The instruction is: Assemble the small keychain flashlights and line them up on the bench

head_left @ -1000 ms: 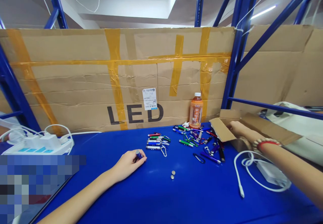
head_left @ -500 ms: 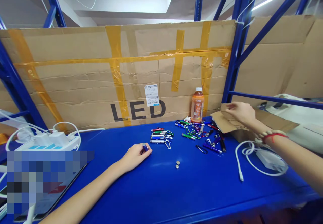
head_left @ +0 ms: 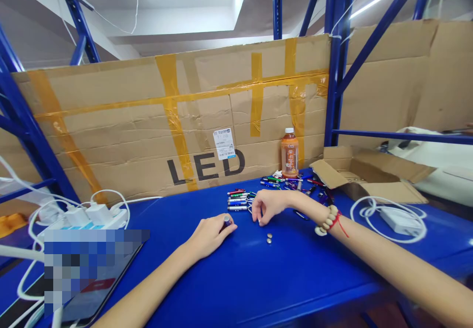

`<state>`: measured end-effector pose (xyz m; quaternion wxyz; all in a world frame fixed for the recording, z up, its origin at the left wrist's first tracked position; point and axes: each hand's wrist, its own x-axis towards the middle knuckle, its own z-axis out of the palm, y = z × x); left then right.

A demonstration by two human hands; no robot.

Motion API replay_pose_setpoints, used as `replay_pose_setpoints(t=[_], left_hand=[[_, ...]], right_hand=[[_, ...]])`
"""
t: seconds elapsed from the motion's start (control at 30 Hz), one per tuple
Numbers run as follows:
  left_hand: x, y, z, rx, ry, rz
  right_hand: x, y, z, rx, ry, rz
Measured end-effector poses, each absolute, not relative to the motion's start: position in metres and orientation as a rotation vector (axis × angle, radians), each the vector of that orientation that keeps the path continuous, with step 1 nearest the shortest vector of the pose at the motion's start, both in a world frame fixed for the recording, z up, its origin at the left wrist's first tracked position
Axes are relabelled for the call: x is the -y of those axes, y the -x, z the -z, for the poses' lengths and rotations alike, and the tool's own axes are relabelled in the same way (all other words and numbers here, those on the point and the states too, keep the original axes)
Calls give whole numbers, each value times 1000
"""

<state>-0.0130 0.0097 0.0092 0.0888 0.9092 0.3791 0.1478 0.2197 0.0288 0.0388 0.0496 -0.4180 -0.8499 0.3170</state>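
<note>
My left hand rests on the blue table, its fingers wrapped round a small dark blue flashlight tube with one end pointing up. My right hand, with beads and a red string at the wrist, hangs over the table to the right of it. Its fingertips are pinched downward; whatever is between them is too small or hidden to make out. Just below lie two small silver discs that look like button cells. Behind both hands is a row of small flashlights with carabiner clips, partly covered by my right hand.
A loose pile of coloured flashlights lies by an orange drink bottle. At right stand an open cardboard box and a white adapter with its cable. A power strip and tablet occupy the left.
My right hand has come from the open cardboard box to the middle of the table, near the discs. The left hand keeps its hold on the tube. The view has shifted slightly.
</note>
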Motion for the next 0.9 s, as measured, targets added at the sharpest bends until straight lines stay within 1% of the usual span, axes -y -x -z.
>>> replay_pose_setpoints(t=[0.13, 0.3, 0.43, 0.6, 0.67, 0.7, 0.77, 0.83, 0.9], left_hand=[[-9, 14, -9, -1076, -2697, -440], [-12, 15, -5, -1063, -2727, -455], [-13, 14, -3, -1061, -2721, -439], [-12, 13, -4, -1076, -2722, -433], [-12, 12, -4, -1079, -2730, -425], [-12, 12, -4, -1077, -2735, -422], [-11, 12, -4, -1079, -2742, -417], [-11, 12, -4, -1080, -2749, -408], [-11, 12, -5, -1072, -2759, -401]], right_hand=[[-31, -224, -29, 2459, 1249, -1099], [-23, -240, -31, 2430, 1265, -1080], [-18, -245, -33, 2393, 1304, -1145], [-21, -243, -30, 2449, 1243, -1135], [-22, -248, -34, 2460, 1266, -968], [-23, -252, -37, 2440, 1319, -803], [-25, -265, -45, 2305, 1486, -339], [-28, -282, -52, 2034, 1706, 100], [-29, -300, -55, 1815, 1892, 304]])
